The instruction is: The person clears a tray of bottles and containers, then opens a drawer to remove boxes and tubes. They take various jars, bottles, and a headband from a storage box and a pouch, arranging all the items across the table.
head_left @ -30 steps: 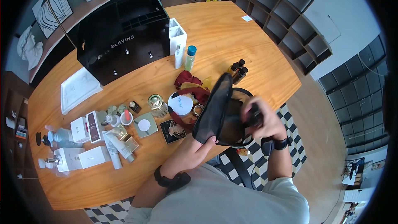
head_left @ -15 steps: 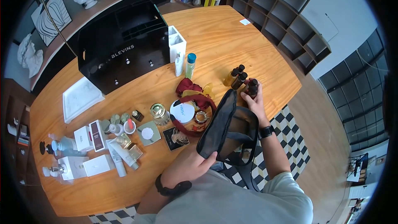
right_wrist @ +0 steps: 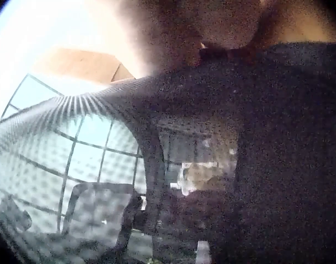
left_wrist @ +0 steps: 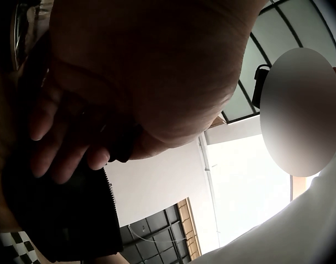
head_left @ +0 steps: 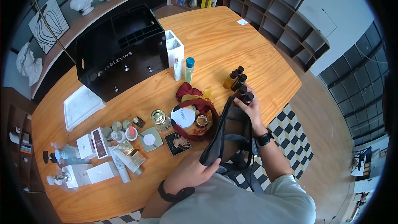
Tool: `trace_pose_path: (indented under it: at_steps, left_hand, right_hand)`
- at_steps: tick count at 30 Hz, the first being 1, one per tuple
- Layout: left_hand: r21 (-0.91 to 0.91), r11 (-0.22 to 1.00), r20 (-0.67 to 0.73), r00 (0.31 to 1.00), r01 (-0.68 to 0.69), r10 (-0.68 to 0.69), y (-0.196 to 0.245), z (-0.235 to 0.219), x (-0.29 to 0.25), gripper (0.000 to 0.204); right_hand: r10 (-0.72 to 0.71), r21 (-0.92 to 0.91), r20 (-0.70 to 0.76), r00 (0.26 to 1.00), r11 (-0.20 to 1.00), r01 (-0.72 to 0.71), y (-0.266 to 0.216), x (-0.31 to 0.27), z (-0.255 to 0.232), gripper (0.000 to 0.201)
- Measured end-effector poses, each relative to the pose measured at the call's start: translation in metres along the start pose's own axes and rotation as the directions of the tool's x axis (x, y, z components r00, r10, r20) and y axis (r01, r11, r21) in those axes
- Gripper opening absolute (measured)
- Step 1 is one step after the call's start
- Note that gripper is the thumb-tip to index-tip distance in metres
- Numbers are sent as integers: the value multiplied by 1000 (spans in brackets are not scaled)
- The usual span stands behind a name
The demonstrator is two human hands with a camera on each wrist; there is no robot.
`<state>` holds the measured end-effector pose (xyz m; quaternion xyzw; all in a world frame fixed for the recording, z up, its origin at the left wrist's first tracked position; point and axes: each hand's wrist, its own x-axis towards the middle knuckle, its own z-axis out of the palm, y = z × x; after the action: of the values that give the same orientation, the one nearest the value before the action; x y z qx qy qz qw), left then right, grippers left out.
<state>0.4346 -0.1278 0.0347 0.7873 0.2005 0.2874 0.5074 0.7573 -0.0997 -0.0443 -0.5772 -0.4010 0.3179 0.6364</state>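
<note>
My left hand (head_left: 198, 169) pinches the edge of a black mesh pouch (head_left: 212, 151) with a zip, thumb over its near side. In the left wrist view, fingers of the left hand (left_wrist: 140, 71) curl at the dark pouch (left_wrist: 63, 220). Beyond the pouch, my right hand (head_left: 253, 112) grips a small dark bottle (head_left: 248, 98) with a black cap, down at the tabletop. A second dark bottle (head_left: 240, 93) stands against it, beside the fingers. Dark mesh (right_wrist: 195, 93) fills much of the right wrist view and hides the bottles.
Several small bottles (head_left: 230, 79) stand just beyond my right hand. Left of the pouch lie a dark red headband (head_left: 215, 120), a white round case (head_left: 182, 117) and a glass jar (head_left: 159, 118). A black BLEVINS box (head_left: 120, 64) stands behind; boxes and tubes (head_left: 126, 161) crowd the left.
My right hand has come out of the pouch and reached the tabletop beside the small bottles, with dark bottles now standing there. My left hand still holds the pouch, which has tipped slightly.
</note>
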Motion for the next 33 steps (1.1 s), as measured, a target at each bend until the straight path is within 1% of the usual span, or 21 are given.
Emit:
trace_pose_path:
  at_steps: [2, 5, 8, 9, 11, 13, 14, 16, 17, 19, 20, 21, 23, 24, 25, 26, 28, 29, 30, 32, 33]
  left_hand:
    - [-4, 1000, -3, 1000, 23, -23, 2, -2, 0, 20]
    - [-15, 1000, -68, 997, -28, 26, 2, -1, 2, 19]
    - [-17, 997, -103, 992, -72, 70, 5, 1, 5, 20]
    - [-3, 999, -71, 996, -53, 52, 6, 1, 5, 22]
    - [28, 999, -14, 1000, -15, 16, 9, -2, 3, 29]
    - [63, 998, 5, 1000, 30, -30, 13, -5, 1, 44]
    - [80, 996, 6, 999, 50, -50, 14, -6, 2, 52]
    - [8, 993, 7, 993, 114, -114, 8, -1, 2, 72]
    - [-33, 989, 6, 989, 147, -147, 5, 1, 1, 82]
    - [14, 996, 85, 992, 88, -89, 6, -2, 3, 90]
    - [35, 998, 128, 990, 57, -61, 7, -3, 3, 93]
    - [14, 991, 263, 956, 131, -130, 9, -3, 2, 93]
    - [34, 999, 343, 939, -24, 11, -2, 3, -4, 84]
    - [44, 994, 385, 919, -103, 79, -5, 3, -6, 80]
    - [19, 989, 367, 921, -147, 130, 2, -1, -7, 65]
    - [-6, 980, 297, 936, -198, 191, 1, -2, -9, 61]
    - [-37, 955, 159, 942, -295, 297, 4, -8, -17, 54]
    - [68, 951, 171, 942, -303, 288, 8, -22, -20, 42]
    - [148, 943, 109, 952, -299, 285, 19, -35, -23, 36]
    - [140, 951, -27, 959, -276, 282, 26, -54, -34, 32]
    - [169, 951, -61, 961, -257, 271, 30, -63, -42, 30]
  right_hand:
    - [-67, -31, 14, 998, 997, 68, 0, 2, 6, 65]
    - [-101, -15, -25, 995, 995, 101, 9, 1, 7, 88]
    - [-145, -12, 9, 989, 989, 145, 9, 7, 8, 103]
    - [-124, 32, 3, 992, 992, 124, 7, 4, 9, 101]
    - [-83, 123, -2, 997, 989, 83, -23, -4, 24, 97]
    - [-140, 156, -51, 989, 977, 147, -8, -8, 5, 86]
    - [-173, 172, -69, 983, 968, 182, -11, -11, 0, 81]
    - [-144, -33, -270, 952, 990, 140, -33, -31, -6, 74]
    - [-109, -113, -231, 967, 990, 84, -40, -49, -21, 71]
    - [38, -395, -94, 995, 916, -72, -77, -92, -29, 62]
    - [31, -549, 22, 999, 835, -13, -99, -107, -20, 55]
    - [24, -674, 139, 990, 735, 77, -121, -121, -10, 48]
    - [50, -679, 267, 963, 719, 151, -127, -138, -4, 36]
    - [196, -631, 237, 952, 776, -2, -126, -143, -15, 33]
    - [227, -523, 217, 949, 848, -84, -113, -144, -30, 28]
    - [259, -404, 196, 946, 900, -163, -101, -146, -45, 26]
    - [201, -376, 172, 964, 918, -124, -108, -127, -63, 17]
    - [209, -374, 147, 967, 917, -141, -116, -116, -68, 18]
    - [214, -370, 120, 969, 916, -156, -129, -101, -68, 21]
    - [139, -358, -3, 990, 924, -131, -142, -66, -72, 28]
    - [25, -131, -101, 995, 991, -38, -134, -42, -86, 28]
